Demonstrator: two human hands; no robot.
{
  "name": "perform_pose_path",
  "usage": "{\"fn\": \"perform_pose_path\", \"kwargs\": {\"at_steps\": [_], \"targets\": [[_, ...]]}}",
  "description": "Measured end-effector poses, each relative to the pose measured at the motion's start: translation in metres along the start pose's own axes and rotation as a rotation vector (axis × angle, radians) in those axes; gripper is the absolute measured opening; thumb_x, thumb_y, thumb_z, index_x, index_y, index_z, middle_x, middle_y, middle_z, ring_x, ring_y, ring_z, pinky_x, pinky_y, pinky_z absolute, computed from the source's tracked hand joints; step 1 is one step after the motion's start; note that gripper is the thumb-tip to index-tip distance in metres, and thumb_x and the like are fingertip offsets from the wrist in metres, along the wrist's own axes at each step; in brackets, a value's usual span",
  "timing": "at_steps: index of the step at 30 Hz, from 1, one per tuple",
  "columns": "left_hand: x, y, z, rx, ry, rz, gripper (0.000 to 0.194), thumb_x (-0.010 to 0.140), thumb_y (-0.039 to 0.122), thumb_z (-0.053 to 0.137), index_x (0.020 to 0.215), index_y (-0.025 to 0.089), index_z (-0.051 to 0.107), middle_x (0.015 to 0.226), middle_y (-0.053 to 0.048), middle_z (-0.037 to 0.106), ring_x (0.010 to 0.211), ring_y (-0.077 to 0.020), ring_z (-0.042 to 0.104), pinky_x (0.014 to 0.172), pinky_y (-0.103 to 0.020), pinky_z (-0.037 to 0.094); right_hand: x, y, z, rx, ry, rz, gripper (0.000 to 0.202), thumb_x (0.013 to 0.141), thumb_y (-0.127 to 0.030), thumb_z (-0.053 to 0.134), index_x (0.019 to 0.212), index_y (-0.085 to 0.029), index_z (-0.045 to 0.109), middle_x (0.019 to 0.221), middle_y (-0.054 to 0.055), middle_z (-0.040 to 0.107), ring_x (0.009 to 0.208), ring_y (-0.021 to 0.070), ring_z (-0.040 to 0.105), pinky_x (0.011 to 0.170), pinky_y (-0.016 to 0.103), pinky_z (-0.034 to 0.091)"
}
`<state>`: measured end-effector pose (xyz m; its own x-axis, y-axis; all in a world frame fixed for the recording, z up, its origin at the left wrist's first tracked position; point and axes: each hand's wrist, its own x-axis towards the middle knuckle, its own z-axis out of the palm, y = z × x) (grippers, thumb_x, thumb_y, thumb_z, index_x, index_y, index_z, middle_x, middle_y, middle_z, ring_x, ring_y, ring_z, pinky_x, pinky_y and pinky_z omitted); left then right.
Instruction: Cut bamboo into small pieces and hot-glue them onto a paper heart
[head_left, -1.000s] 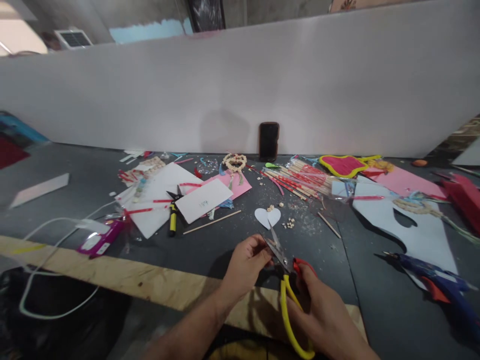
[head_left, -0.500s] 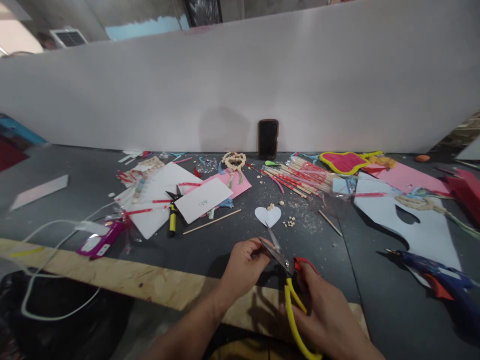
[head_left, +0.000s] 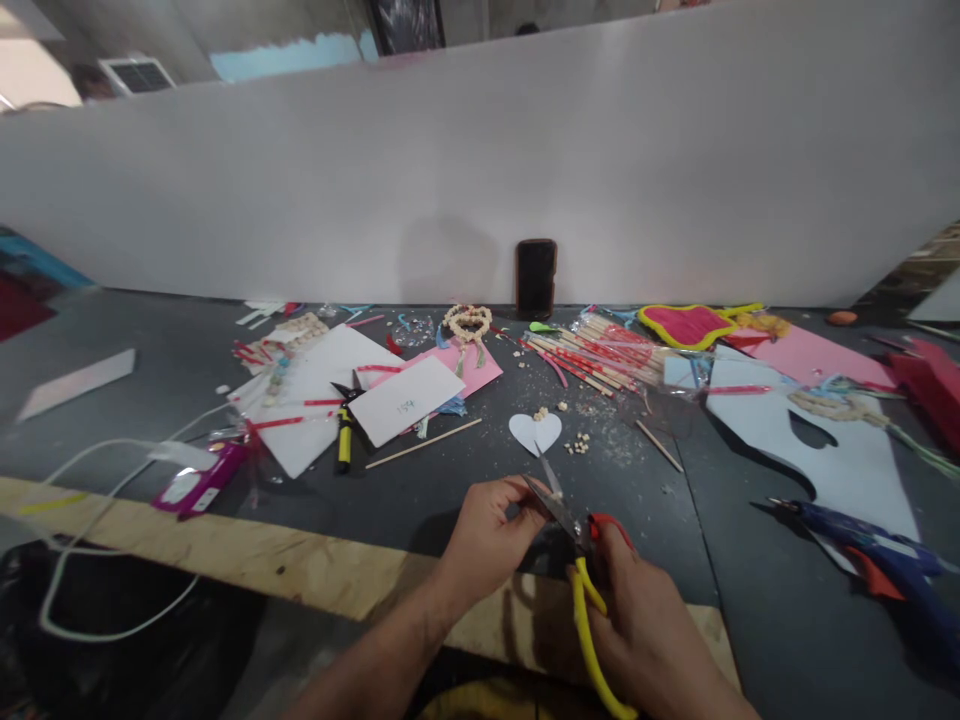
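Observation:
My right hand (head_left: 637,610) is wrapped round the red and yellow handles of a pair of scissors (head_left: 574,525). The blades are slightly apart and point up and left. My left hand (head_left: 491,530) has its thumb and fingertips pinched together close beside the blades; what they hold is too small or hidden to name. Just beyond the blade tips lies a white paper heart (head_left: 525,432) on the dark table. Small pale pieces sit at the heart's upper edge, and a little cluster of them (head_left: 577,443) lies to its right.
A phone (head_left: 536,278) leans on the white panel. Red-banded sticks (head_left: 592,350) lie behind the heart. Yellow-handled pliers (head_left: 344,440), a white card (head_left: 405,400) and a thin stick (head_left: 424,443) are left. A blue glue gun (head_left: 862,530) lies right; a purple device (head_left: 202,482) is far left.
The scissor blades have closed a little, and the scissors have shifted slightly to the right. My left hand has stayed nearly in place, its fingertips a touch further right.

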<state>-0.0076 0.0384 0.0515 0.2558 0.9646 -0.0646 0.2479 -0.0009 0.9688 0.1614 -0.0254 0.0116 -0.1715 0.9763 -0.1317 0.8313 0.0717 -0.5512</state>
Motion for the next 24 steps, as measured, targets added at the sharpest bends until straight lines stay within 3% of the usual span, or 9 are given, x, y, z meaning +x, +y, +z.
{"fn": "perform_pose_path", "kwargs": {"at_steps": [8,12,18,24], "targets": [[0.0,-0.002,0.005,0.003,0.069,0.028,0.013,0.078,0.022,0.056,0.077,0.015,0.067,0.075,-0.001,0.07,0.074,-0.0155,0.062,0.067,-0.02,0.045,0.001,0.004,-0.003,0.041,0.007,0.017,0.04,0.072,-0.018,0.046,0.112,-0.018,0.039,0.082,0.007,0.066,0.07,0.022,0.064,0.059,0.028,0.043],[-0.001,-0.003,0.006,0.018,0.106,0.05,0.011,0.078,0.021,0.057,0.076,0.016,0.066,0.073,-0.001,0.069,0.071,-0.0146,0.062,0.067,-0.02,0.045,0.0,0.002,-0.003,0.068,-0.012,0.002,0.033,0.079,-0.03,0.047,0.108,-0.02,0.037,0.08,0.005,0.064,0.069,0.0213,0.063,0.059,0.028,0.042],[-0.002,-0.002,0.004,0.043,0.082,0.045,0.012,0.078,0.019,0.055,0.075,0.016,0.067,0.073,-0.001,0.069,0.071,-0.015,0.061,0.067,-0.021,0.045,0.001,-0.006,-0.01,-0.024,0.008,0.007,0.047,0.067,-0.045,0.062,0.099,-0.019,0.039,0.084,0.009,0.061,0.077,0.0262,0.061,0.064,0.034,0.044],[-0.003,0.0,0.003,0.007,0.039,0.012,0.012,0.077,0.02,0.054,0.072,0.015,0.064,0.069,-0.001,0.065,0.069,-0.0142,0.058,0.065,-0.02,0.043,0.001,-0.004,-0.013,-0.053,0.007,-0.015,0.048,0.064,-0.049,0.064,0.094,-0.02,0.039,0.082,0.007,0.059,0.076,0.0251,0.06,0.063,0.034,0.044]]}}
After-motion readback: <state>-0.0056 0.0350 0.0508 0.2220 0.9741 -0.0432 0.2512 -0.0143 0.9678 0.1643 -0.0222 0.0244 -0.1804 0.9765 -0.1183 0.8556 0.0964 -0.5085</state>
